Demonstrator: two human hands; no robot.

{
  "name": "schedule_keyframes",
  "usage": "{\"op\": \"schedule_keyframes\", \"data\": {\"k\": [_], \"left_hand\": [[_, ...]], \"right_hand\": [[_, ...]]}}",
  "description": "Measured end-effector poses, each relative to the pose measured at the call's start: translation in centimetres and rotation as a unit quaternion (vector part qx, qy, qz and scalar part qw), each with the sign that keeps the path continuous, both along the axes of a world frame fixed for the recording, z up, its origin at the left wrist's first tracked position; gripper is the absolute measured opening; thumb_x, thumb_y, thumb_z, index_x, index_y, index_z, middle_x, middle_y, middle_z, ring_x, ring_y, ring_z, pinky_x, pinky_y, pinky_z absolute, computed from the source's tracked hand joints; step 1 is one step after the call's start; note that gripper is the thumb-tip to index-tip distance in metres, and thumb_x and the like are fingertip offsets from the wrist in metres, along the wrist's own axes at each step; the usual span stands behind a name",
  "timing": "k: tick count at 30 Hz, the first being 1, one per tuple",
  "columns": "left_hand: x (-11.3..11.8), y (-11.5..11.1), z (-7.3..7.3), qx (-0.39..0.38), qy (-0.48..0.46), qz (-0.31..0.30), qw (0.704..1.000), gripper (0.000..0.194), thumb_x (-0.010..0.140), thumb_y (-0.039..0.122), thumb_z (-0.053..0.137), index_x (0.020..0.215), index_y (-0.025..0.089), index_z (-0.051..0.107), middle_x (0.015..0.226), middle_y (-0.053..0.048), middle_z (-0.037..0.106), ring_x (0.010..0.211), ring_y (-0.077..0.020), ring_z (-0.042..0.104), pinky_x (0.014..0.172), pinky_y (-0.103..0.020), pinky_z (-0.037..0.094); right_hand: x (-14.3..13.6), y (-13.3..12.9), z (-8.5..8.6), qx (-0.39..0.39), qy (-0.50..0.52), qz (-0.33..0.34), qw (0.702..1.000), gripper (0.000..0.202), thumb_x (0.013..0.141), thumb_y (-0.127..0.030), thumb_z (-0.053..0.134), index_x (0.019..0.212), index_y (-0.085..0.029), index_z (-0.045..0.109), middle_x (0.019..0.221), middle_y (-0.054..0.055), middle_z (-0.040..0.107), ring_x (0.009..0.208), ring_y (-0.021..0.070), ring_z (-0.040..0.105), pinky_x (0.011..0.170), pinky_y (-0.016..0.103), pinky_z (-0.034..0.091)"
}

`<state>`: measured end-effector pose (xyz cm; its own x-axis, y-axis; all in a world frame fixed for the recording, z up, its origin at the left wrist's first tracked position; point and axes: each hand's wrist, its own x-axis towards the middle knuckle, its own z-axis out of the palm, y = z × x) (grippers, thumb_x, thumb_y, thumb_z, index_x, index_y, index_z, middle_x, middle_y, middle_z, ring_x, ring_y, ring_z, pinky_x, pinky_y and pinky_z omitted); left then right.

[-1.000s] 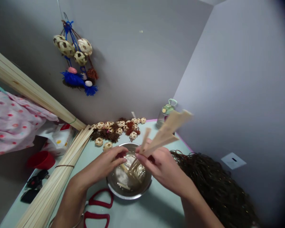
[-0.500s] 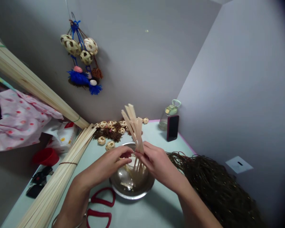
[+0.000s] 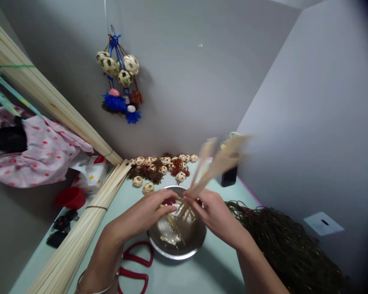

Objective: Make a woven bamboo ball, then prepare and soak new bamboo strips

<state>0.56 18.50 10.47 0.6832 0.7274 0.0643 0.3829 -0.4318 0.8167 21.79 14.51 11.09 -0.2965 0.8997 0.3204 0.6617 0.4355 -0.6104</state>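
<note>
My right hand (image 3: 216, 214) is closed around the lower part of a bunch of pale bamboo strips (image 3: 213, 173). The upper ends fan out and lean right, smeared by motion. To the left, my left hand (image 3: 150, 210) hovers at the bowl's rim, thumb and fingers apart, with nothing visible between them. Below both hands stands a metal bowl (image 3: 179, 256) holding water and a few loose strip pieces (image 3: 173, 226). Red-handled scissors (image 3: 138, 249) lie left of the bowl, partly covered by my left forearm.
Woven balls (image 3: 148, 188) and tassels line the back wall. A long strip bundle (image 3: 88, 216) lies left, near a red cup (image 3: 70, 198). Dark cord (image 3: 282, 241) is heaped right. Behind the strips stand a phone (image 3: 229, 177) and a partly hidden bottle.
The strips have swung from nearly upright to a rightward lean and spread apart. My left hand keeps its open shape. The camera view has shifted slightly.
</note>
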Motion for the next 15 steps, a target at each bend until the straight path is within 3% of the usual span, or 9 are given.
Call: {"op": "schedule_keyframes", "data": {"k": [3, 6, 8, 10, 15], "left_hand": [[-1.4, 0.5, 0.0, -0.005, -0.002, 0.034, 0.999, 0.025, 0.094, 0.036, 0.054, 0.113, 0.025, 0.066, 0.115, -0.004, 0.069, 0.107, -0.0229, 0.061, 0.095, -0.034, 0.046], [-4.8, 2.1, -0.5, 0.000, 0.026, 0.124, 0.992, 0.031, 0.092, 0.043, 0.053, 0.113, 0.023, 0.064, 0.120, -0.006, 0.068, 0.112, -0.0256, 0.061, 0.098, -0.036, 0.046], [-7.7, 3.6, -1.0, 0.037, 0.080, 0.202, 0.975, 0.039, 0.092, 0.049, 0.050, 0.116, 0.020, 0.062, 0.125, -0.009, 0.065, 0.116, -0.0283, 0.059, 0.099, -0.036, 0.046], [-10.6, 4.8, -1.3, 0.077, 0.157, 0.290, 0.941, 0.044, 0.091, 0.047, 0.050, 0.121, 0.017, 0.058, 0.127, -0.012, 0.062, 0.113, -0.0291, 0.060, 0.099, -0.036, 0.046], [-16.3, 5.6, -1.1, 0.098, 0.206, 0.377, 0.898, 0.066, 0.092, 0.047, 0.048, 0.144, 0.010, 0.033, 0.150, -0.021, 0.038, 0.114, -0.0364, 0.057, 0.107, -0.051, 0.035]], "right_hand": [[0.1, 0.1, 0.0, -0.038, -0.035, 0.002, 0.999, 0.021, 0.100, -0.028, 0.050, 0.093, -0.021, 0.069, 0.085, 0.002, 0.068, 0.075, 0.0183, 0.061, 0.069, 0.030, 0.044], [0.5, 0.3, 0.3, -0.042, -0.011, 0.003, 0.999, 0.022, 0.100, -0.030, 0.050, 0.094, -0.022, 0.069, 0.088, 0.002, 0.068, 0.079, 0.0182, 0.062, 0.072, 0.030, 0.044], [0.6, 0.3, 0.5, -0.042, -0.011, 0.002, 0.999, 0.022, 0.100, -0.031, 0.050, 0.095, -0.022, 0.069, 0.089, 0.002, 0.068, 0.080, 0.0184, 0.062, 0.072, 0.030, 0.044], [0.7, 0.4, 0.6, -0.037, -0.031, -0.007, 0.999, 0.023, 0.100, -0.031, 0.049, 0.094, -0.021, 0.069, 0.086, 0.002, 0.067, 0.076, 0.0182, 0.061, 0.069, 0.030, 0.043], [0.7, 0.4, 0.6, -0.023, -0.070, -0.022, 0.997, 0.022, 0.100, -0.028, 0.049, 0.092, -0.020, 0.068, 0.083, 0.002, 0.065, 0.072, 0.0169, 0.058, 0.066, 0.029, 0.041]]}}
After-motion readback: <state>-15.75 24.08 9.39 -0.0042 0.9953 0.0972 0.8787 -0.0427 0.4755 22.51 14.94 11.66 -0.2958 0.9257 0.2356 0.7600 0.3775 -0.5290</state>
